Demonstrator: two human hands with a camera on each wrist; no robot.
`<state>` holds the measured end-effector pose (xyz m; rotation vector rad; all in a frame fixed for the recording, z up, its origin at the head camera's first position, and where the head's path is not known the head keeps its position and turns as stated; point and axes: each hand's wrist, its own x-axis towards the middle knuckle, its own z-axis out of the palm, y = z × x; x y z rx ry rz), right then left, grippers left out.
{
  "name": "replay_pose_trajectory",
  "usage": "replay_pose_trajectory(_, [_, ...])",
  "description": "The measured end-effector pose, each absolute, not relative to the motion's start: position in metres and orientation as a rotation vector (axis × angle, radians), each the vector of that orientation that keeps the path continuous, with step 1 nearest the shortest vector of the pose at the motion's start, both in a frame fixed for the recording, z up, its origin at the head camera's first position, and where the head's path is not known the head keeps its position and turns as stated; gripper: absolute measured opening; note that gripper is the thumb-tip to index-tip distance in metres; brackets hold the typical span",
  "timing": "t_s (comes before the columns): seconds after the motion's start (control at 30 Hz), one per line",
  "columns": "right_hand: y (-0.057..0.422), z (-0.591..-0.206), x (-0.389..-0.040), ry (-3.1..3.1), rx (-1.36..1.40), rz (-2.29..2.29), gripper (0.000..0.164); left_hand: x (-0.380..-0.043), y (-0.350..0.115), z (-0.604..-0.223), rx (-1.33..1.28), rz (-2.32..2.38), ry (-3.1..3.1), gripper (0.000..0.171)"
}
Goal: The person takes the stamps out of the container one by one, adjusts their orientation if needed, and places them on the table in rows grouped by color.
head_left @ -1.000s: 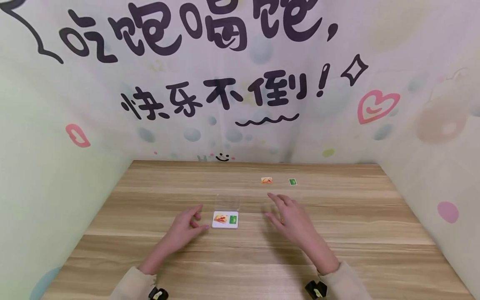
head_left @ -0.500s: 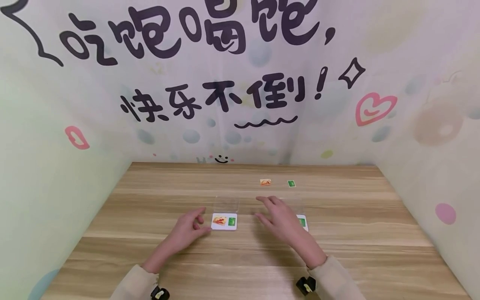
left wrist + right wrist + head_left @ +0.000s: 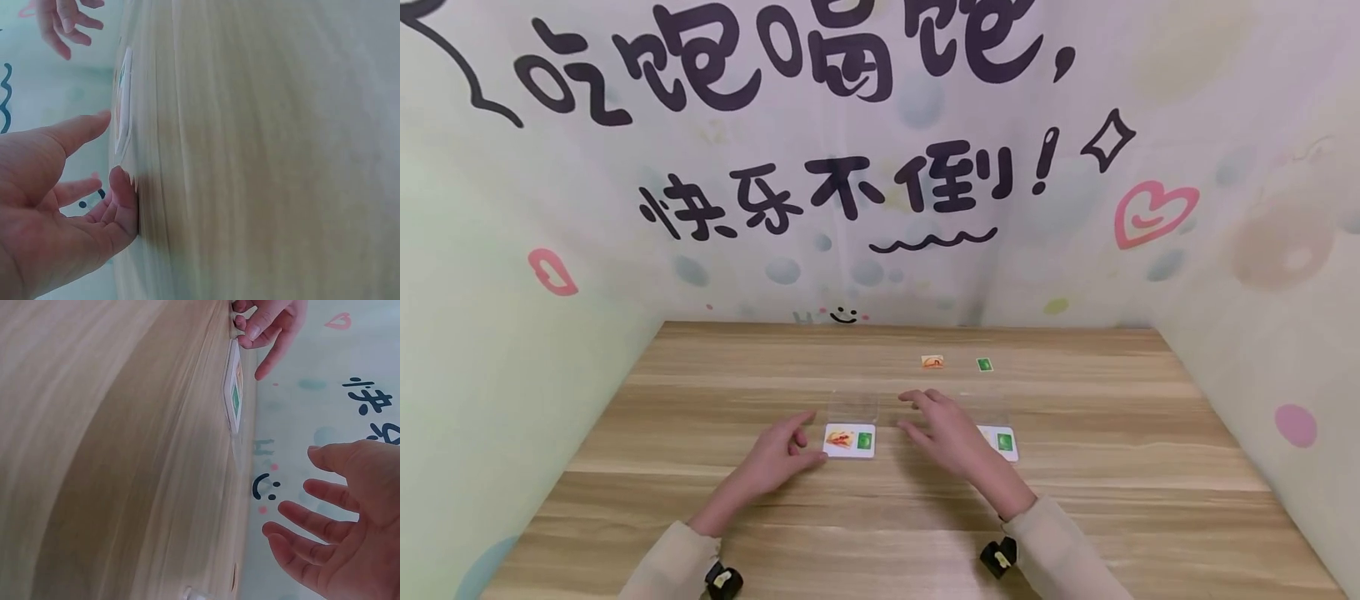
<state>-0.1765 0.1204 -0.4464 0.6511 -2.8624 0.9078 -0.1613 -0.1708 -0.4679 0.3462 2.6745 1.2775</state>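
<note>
A small white rectangular case (image 3: 850, 442) with an orange picture and a green picture on it lies flat on the table; its clear lid (image 3: 853, 407) extends behind it. Beside its left edge is my left hand (image 3: 778, 454), fingers loosely bent, fingertips right at the edge. My right hand (image 3: 946, 437) hovers above the table in the gap to the right, fingers spread and holding nothing. Partly covered by that hand, a second white case (image 3: 1006, 443) shows a green picture, with a clear lid (image 3: 988, 407) behind it.
Farther back on the wood-grain table (image 3: 737, 358) lie a small orange picture piece (image 3: 932, 362) and a small green picture piece (image 3: 985, 364). A printed cloth backdrop (image 3: 760, 283) closes off the rear and both sides.
My right hand has moved left, away from the right-hand case and towards the left one, uncovering part of the right case. My left hand has edged slightly closer to the left case.
</note>
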Motion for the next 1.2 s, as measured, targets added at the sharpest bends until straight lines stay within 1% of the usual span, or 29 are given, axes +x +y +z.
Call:
replay_pose_trajectory(0.37, [0.111,-0.453,-0.187,-2.922,0.634,1.122,0.03,-0.167,-0.171,-0.47,0.446,1.259,2.669,0.071])
replay_pose_trajectory(0.93, [0.098,-0.46,-0.193,-2.912,0.673,1.399,0.023,-0.164,-0.169,-0.475,0.359,1.237,2.692,0.066])
replay_pose_trajectory(1.2, [0.091,-0.463,-0.196,-2.926,0.664,1.437,0.023,-0.166,-0.169,-0.477,0.35,1.187,2.705,0.062])
